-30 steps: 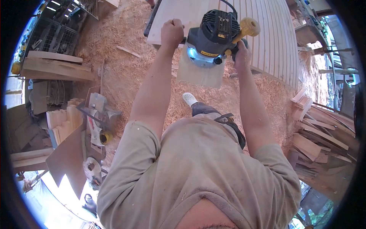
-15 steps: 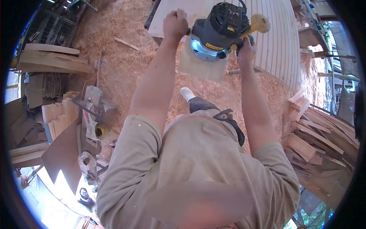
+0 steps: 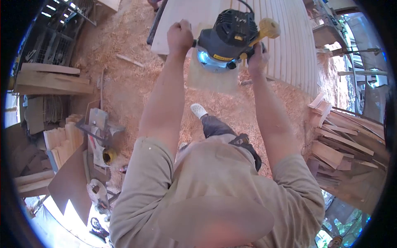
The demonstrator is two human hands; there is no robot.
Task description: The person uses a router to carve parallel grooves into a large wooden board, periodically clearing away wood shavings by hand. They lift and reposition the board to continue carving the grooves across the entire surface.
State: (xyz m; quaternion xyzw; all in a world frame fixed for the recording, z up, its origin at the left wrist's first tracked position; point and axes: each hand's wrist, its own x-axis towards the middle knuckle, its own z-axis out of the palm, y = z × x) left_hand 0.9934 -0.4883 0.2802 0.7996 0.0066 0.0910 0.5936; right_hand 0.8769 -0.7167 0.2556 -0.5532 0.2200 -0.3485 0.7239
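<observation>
A black and yellow router (image 3: 232, 35) stands upright at the top of the view, with bluish-white light glowing around its base. My left hand (image 3: 180, 38) is closed around its left handle. On the opposite side, my right hand (image 3: 258, 63) grips the right handle, its fingers partly hidden. Beneath the router lies a thin pale board (image 3: 211, 80) that reaches past the near edge of the slatted wooden panel (image 3: 285, 45). The router's bit and its contact with the wood are hidden by the base. A yellow knob-like part (image 3: 269, 28) sticks out at the upper right.
Shavings cover the floor (image 3: 120, 82). Stacked boards (image 3: 53, 78) and a wood block stack (image 3: 62, 138) stand on the left. Loose offcuts (image 3: 343, 140) are piled at right. A black cord (image 3: 247, 5) runs up from the router. My foot in a white clog (image 3: 199, 110) is below the panel.
The whole view has shifted, so the router, panel and floor appear lower and farther left. Both hands keep their grip on the router, which sits about the same on the board.
</observation>
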